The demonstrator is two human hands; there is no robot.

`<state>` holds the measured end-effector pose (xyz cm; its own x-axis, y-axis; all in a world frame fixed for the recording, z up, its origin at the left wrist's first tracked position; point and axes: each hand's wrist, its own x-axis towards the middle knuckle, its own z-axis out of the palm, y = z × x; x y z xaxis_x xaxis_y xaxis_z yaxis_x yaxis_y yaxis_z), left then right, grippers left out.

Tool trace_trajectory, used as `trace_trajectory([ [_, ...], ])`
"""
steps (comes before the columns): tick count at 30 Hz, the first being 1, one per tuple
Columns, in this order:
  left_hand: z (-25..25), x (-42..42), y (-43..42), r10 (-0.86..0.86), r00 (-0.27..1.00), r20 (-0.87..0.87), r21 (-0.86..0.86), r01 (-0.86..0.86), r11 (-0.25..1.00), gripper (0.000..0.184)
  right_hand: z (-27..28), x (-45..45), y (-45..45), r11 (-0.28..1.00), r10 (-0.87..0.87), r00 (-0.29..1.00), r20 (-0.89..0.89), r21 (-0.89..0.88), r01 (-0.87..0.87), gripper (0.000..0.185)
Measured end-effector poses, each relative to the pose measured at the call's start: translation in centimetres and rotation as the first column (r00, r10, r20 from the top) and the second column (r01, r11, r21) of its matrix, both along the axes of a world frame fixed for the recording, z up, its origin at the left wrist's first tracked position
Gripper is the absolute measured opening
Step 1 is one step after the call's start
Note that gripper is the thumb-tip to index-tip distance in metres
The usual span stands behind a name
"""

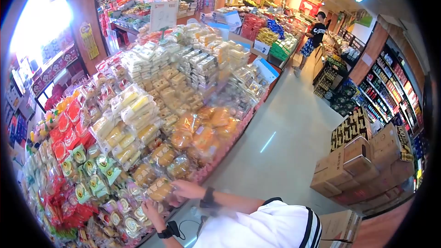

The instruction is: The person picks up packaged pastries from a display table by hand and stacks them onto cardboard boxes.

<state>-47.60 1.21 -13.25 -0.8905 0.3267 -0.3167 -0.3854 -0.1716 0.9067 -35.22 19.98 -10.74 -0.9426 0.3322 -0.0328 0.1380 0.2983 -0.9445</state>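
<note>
A clear-wrapped brown bread lies at the near edge of a large heap of packaged baked goods. My right hand, with a black band on the wrist, has its fingers closed at the right side of this wrapper. Lower and to the left, my left hand, with a black watch on the wrist, pinches its lower edge; the fingertips are partly hidden by shiny plastic. Round wrapped cakes lie beside my left hand. More wrapped breads sit just above my right hand.
Orange-brown buns, pale packaged rolls and green packets cover the display. Its pink-trimmed edge borders the aisle. Cardboard boxes are stacked at right. A person stands farther down the aisle, near shelves.
</note>
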Motion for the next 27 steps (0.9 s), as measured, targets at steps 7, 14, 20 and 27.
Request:
trace_trajectory([
  [7,1.1,-0.1,2.4,-0.066,0.982,-0.179,-0.153,0.039,0.988,0.026,-0.1,-4.8,1.3,0.931,0.124,0.983,0.139,-0.358,-0.067,0.033],
  [14,-4.9,-1.1,1.7,-0.054,0.971,-0.233,-0.393,-0.043,0.919,0.029,-4.8,-4.1,3.0,0.995,0.023,0.998,0.059,0.093,-0.028,0.043],
  [20,-1.2,0.0,2.7,0.057,0.974,-0.219,-0.352,-0.134,0.927,0.028,1.2,-5.0,5.5,0.924,0.291,0.939,0.183,-0.308,-0.226,0.046],
  [27,-3.7,-1.1,2.9,0.107,0.951,-0.289,-0.384,-0.218,0.897,0.026,-0.6,-6.9,6.1,0.757,0.356,0.934,0.009,-0.590,-0.282,0.032],
])
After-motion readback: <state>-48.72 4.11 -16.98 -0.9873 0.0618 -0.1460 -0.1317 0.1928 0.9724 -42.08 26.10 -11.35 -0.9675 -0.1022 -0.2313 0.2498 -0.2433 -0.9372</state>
